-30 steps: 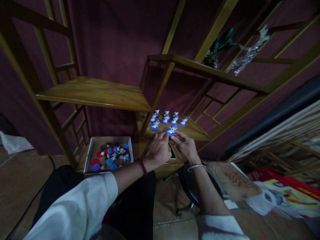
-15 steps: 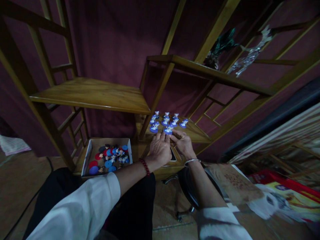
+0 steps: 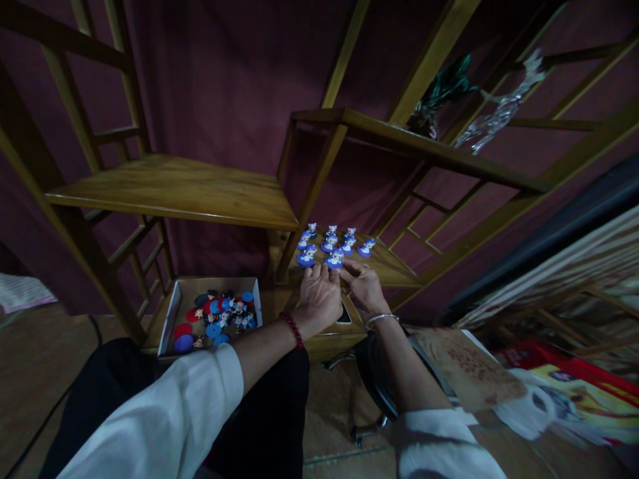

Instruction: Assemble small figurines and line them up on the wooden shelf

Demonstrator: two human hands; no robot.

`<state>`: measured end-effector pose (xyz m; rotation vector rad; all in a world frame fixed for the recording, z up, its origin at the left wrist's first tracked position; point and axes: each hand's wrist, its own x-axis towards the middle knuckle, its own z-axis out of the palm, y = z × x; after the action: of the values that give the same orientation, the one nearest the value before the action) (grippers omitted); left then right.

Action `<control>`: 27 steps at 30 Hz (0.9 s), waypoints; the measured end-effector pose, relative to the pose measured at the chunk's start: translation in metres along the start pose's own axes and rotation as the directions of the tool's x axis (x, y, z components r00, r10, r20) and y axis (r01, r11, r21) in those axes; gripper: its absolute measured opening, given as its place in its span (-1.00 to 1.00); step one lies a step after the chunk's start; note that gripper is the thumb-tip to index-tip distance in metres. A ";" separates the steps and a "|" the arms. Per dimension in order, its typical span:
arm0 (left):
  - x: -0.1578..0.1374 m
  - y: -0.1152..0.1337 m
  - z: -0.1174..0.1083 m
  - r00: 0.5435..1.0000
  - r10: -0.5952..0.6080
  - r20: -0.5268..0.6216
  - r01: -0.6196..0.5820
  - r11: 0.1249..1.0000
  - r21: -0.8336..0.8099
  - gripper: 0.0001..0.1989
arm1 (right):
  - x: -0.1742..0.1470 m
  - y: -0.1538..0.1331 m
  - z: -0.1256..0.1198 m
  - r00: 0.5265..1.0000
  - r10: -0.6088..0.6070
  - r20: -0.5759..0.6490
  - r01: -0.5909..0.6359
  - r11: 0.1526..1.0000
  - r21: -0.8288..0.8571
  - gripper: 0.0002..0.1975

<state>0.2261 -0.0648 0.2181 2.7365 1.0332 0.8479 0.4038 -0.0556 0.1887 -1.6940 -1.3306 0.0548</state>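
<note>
Several small white-and-purple figurines on round purple bases stand in rows on a low wooden shelf [image 3: 394, 269]. At the front of the group is one figurine [image 3: 334, 258], with my hands at either side of its base. My left hand [image 3: 321, 296] has its fingers bent at the base's near left edge. From the right, my right hand [image 3: 364, 285] pinches toward the same base with thumb and forefinger. The fingertips are small and partly hidden. Just left of this figurine stands another figurine [image 3: 306, 255]. A dark flat object [image 3: 344, 313] lies below my hands.
An open cardboard box [image 3: 170, 319] on the left holds several loose figurines and red and blue discs. Above it runs a wooden shelf board [image 3: 170, 186]. A wheeled black stool [image 3: 377, 379] stands at lower right, near a red-and-yellow package [image 3: 579, 392]. A clear ornament [image 3: 499, 113] sits higher up.
The view has shifted slightly. Both hands stay at the front figurine, which has hardly moved against its neighbours.
</note>
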 end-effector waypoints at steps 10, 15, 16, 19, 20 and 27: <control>0.004 -0.002 0.006 1.000 0.009 -0.023 -0.010 1.000 -0.017 -0.62 | 0.002 -0.008 -0.003 0.999 0.017 0.028 -0.018 1.000 0.006 -0.60; 0.005 -0.002 0.009 0.999 0.014 -0.032 -0.015 1.000 -0.022 -0.58 | 0.004 -0.008 -0.004 0.998 0.028 0.053 -0.028 1.000 0.013 -0.60; 0.005 -0.002 0.010 1.000 0.013 -0.029 -0.014 1.000 -0.023 -0.57 | 0.004 -0.007 -0.004 0.998 0.028 0.060 -0.030 0.999 0.022 -0.60; 0.005 -0.002 0.010 1.000 0.015 -0.014 -0.015 1.000 -0.022 -0.56 | 0.006 -0.005 -0.005 0.996 0.035 0.078 -0.039 0.998 0.050 -0.60; 0.005 -0.003 0.010 1.000 0.017 -0.010 -0.017 1.000 -0.022 -0.56 | 0.006 -0.005 -0.005 0.996 0.036 0.085 -0.041 0.998 0.057 -0.60; 0.005 -0.003 0.011 1.000 0.010 -0.012 -0.010 1.000 -0.024 -0.56 | 0.012 -0.010 -0.010 0.981 0.050 0.186 -0.068 0.994 0.090 -0.60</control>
<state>0.2335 -0.0578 0.2103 2.7225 1.0054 0.8738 0.4072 -0.0526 0.2068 -1.6778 -1.3885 0.3119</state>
